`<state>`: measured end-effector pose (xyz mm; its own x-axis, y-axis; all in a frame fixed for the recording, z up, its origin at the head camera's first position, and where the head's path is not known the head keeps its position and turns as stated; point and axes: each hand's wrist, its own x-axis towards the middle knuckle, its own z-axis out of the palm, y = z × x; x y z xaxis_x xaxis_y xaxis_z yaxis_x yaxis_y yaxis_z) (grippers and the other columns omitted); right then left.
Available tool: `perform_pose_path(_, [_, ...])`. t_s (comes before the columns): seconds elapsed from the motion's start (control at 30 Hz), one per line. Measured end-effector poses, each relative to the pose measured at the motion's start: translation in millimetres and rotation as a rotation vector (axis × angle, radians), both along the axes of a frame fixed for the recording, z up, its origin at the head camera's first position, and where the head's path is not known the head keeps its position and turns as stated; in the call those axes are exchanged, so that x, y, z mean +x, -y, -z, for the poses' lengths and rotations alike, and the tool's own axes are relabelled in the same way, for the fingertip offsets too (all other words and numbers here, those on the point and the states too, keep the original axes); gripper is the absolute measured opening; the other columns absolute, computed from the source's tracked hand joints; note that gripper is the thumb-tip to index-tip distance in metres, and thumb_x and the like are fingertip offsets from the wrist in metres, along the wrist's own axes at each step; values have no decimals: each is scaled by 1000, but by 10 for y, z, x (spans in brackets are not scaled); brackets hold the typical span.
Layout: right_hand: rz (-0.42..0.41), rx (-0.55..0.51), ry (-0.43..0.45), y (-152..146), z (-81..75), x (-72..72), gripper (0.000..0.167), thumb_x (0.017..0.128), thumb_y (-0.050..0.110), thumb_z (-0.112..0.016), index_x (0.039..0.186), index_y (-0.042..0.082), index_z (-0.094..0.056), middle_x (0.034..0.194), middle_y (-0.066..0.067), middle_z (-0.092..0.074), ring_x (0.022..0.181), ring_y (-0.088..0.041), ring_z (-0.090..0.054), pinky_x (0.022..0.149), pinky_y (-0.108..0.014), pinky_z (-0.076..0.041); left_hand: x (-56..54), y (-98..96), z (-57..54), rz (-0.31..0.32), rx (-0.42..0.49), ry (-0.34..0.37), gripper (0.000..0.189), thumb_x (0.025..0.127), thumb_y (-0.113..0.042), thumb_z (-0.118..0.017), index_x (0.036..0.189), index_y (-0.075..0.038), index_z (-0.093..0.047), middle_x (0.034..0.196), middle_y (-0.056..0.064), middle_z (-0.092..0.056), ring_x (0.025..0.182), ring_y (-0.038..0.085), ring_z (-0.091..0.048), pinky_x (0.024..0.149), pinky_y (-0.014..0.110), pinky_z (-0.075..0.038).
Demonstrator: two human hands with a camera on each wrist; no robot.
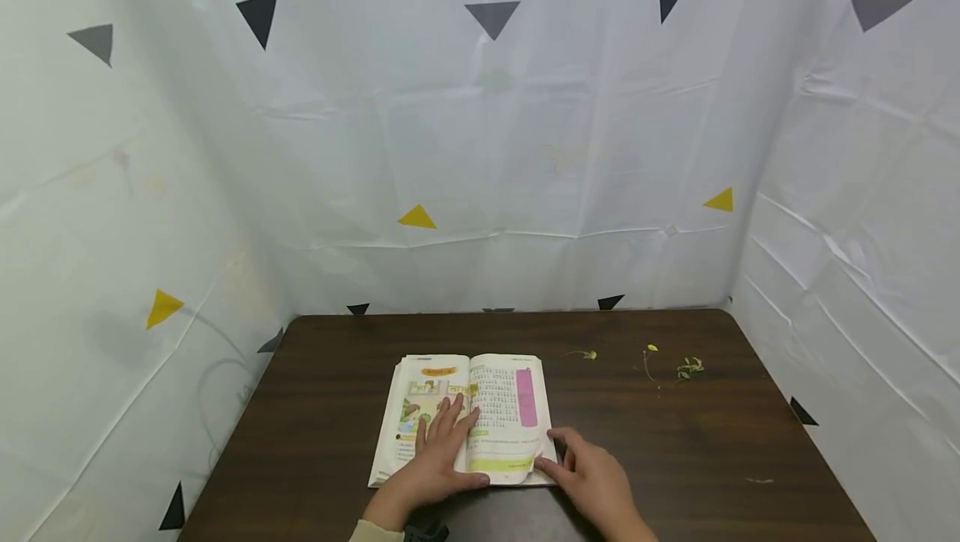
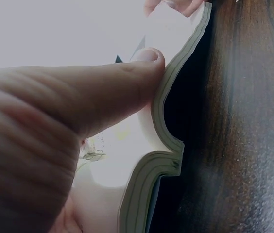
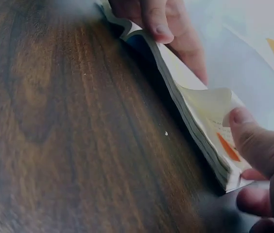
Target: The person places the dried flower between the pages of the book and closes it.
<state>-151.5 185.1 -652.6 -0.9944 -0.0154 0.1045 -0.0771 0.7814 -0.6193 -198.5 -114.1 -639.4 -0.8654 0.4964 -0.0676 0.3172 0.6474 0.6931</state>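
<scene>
An open book point(image 1: 498, 434) with printed pages lies on the dark wooden table. My left hand point(image 1: 438, 459) rests on it with fingers spread across the left page and gutter. In the left wrist view, the left thumb point(image 2: 149, 60) presses near the lower edge of the book point(image 2: 163, 97). At the book's lower right corner, my right hand point(image 1: 592, 475) holds a lifted page corner point(image 3: 214, 99) with the thumb, fingers bent by the book's edge. A small yellowish plant piece point(image 1: 472, 389) shows near the gutter; its thin stem point(image 2: 93, 156) appears in the left wrist view.
Small yellow-flowered sprigs lie on the table point(image 1: 337, 409) right of the book: one sprig point(image 1: 591, 355), another point(image 1: 648, 358) and a leafier one point(image 1: 689, 368). A thin pale scrap point(image 1: 760, 480) lies further right. White sheeting point(image 1: 525, 150) with triangles surrounds the table.
</scene>
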Motion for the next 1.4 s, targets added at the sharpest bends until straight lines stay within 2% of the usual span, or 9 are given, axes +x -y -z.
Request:
perform_pose_path(0.23, [-63,-159,-65,-29,32,-9,36,88,41,-91,120,30,-80,68,20,-51,59,3,-46,56,-20,-37,5,-1,-12,8,12,-6,108,87,-51,-89,173,-17,-33,185,17,-7,171,47,1,125,83,8])
perform_pose_path(0.43, [-96,-263,-17,-48,17,-6,31,89,40,-90,118,31,-81,72,17,-57,60,2,-51,57,-19,-43,-1,2,-2,7,9,-6,108,88,-53,-89,173,-18,-32,185,16,-7,171,47,2,125,83,8])
perform_pose_path(0.63, [-159,-268,-35,-88,25,7,32,93,40,-87,121,27,-81,75,18,-60,63,3,-52,58,-20,-44,-4,-6,11,7,20,0,108,88,-54,-88,173,-18,-32,185,16,-7,171,47,2,125,83,8])
perform_pose_path(0.83, [-291,-275,-144,-126,51,18,32,93,15,-87,122,24,-79,77,19,-60,63,7,-49,56,-17,-42,-8,-5,11,4,14,-4,108,88,-54,-88,173,-18,-32,185,15,-7,171,46,3,125,83,9])
perform_pose_path(0.93, [-339,-270,-197,-91,42,12,36,91,7,-85,118,28,-77,79,19,-59,66,7,-50,57,-16,-44,-8,-3,23,-1,5,-8,109,87,-56,-88,173,-18,-32,185,14,-7,171,45,2,126,82,8])
perform_pose_path(1.03, [-326,-190,-231,-2,-17,3,34,91,11,-87,113,34,-75,83,22,-57,73,4,-52,62,-16,-45,-5,-4,35,-6,9,-16,109,87,-55,-88,173,-18,-32,185,15,-8,171,45,1,126,82,7])
perform_pose_path(1.17, [-253,-83,-272,141,-146,-13,34,86,12,-89,103,38,-73,85,26,-55,82,1,-52,67,-18,-43,6,-7,22,-6,23,-18,103,90,-52,-86,172,-16,-34,185,17,-10,171,47,-1,125,83,7])
perform_pose_path(1.27, [-181,-143,-277,245,-242,-60,31,87,3,-85,101,30,-76,85,23,-59,79,3,-55,66,-19,-47,2,2,11,1,30,-7,94,96,-48,-81,172,-16,-35,185,17,-10,171,47,0,124,83,8])
perform_pose_path(1.4, [-76,-301,-213,356,-388,-148,21,96,-2,-75,106,16,-81,85,13,-70,71,3,-60,60,-20,-52,-12,16,18,5,41,1,85,101,-43,-76,171,-15,-36,184,17,-10,170,48,0,124,84,9])
